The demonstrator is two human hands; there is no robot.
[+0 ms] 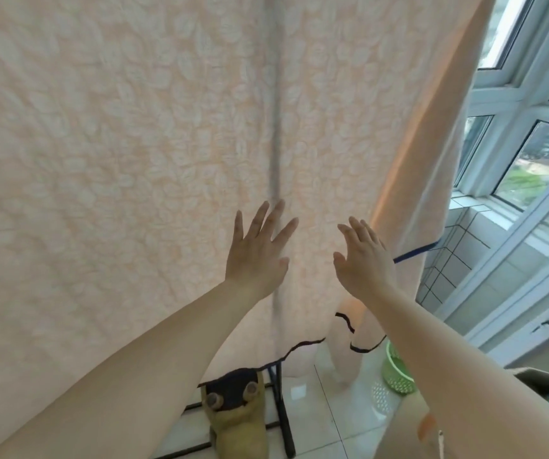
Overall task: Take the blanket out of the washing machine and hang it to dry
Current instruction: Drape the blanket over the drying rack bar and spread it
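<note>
A pale peach blanket [117, 144] with a leaf-like woven pattern is seen hanging and spread wide, filling most of the view from the left edge across to the window. Its lower hem, trimmed in dark blue, is seen ending above the tiled floor [326, 422]. A grey vertical pole [276, 127] is seen as a shadow through the middle of the blanket, and the dark legs of a drying rack [283, 409] are visible below the hem.

Below the blanket's hem, left of the rack leg, an olive-green soft toy [236, 422] with round eyes is set on the floor.

The left hand [256, 250] is raised in front of the blanket, just left of the pole's shadow, with its fingers straight and spread apart and nothing gripped. Whether the palm is pressed on the cloth or held just off it cannot be told.

The right hand [364, 256] is raised beside it, in front of the blanket's right fold, with fingers straight and held close together, also gripping nothing; contact with the cloth cannot be told either.

Beneath the blanket's right-hand corner, a light green perforated basket [395, 372] is lying on the floor. To the right of the blanket, a white-framed window [511, 94] is seen above a tiled sill.
</note>
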